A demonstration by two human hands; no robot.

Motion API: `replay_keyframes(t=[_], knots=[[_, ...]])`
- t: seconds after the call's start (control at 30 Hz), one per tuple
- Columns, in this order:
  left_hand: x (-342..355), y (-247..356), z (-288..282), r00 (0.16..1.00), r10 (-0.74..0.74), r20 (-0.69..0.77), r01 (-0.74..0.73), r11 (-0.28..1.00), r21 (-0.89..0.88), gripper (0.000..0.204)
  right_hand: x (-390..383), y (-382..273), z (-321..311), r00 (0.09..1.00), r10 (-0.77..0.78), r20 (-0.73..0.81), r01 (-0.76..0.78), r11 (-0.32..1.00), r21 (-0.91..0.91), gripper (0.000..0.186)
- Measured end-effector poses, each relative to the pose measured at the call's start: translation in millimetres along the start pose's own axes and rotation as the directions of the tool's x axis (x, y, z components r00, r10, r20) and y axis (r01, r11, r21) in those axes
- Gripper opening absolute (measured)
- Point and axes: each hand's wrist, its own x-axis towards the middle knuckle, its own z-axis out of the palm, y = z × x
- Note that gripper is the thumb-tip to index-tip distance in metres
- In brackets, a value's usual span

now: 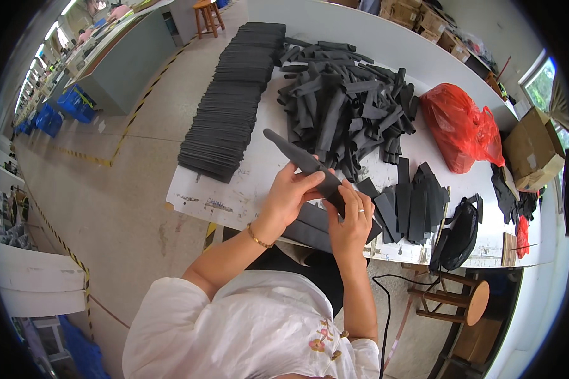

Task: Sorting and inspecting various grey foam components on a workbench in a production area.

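Observation:
Between my two hands is a long dark grey strip of fabric (300, 158), slanting from upper left to lower right above the table's near edge. My left hand (291, 194) pinches it near its middle, thumb on top. My right hand (351, 218), with a ring on one finger, grips its lower right part. Beneath and between my hands lie more flat dark pieces (311, 226) at the table edge. Ahead is a loose heap of dark rolled or folded strips (341, 104). A long, neat row of stacked dark pieces (234, 95) runs along the table's left side.
Flat dark pieces (413, 205) lie right of my hands. Farther right are a red plastic bag (458, 126), a black bag (459, 237) at the edge and a cardboard box (534, 148). A wooden stool (477, 303) stands below, near a hanging black cable (387, 316).

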Motion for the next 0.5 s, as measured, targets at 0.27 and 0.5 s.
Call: replay_keyframes(t=[0.27,0.5], knots=[[10,-18,-8,0.977,0.052,0.208,-0.015,0.984,-0.176,0.024,-14,-13,-1,0.988,0.074,0.138,-0.074,0.997,-0.012,0.054],[1,-27,0,0.981,0.093,0.168,-0.047,0.965,-0.259,0.018,-16,4,-7,0.974,-0.035,0.224,0.004,0.99,0.138,0.04]])
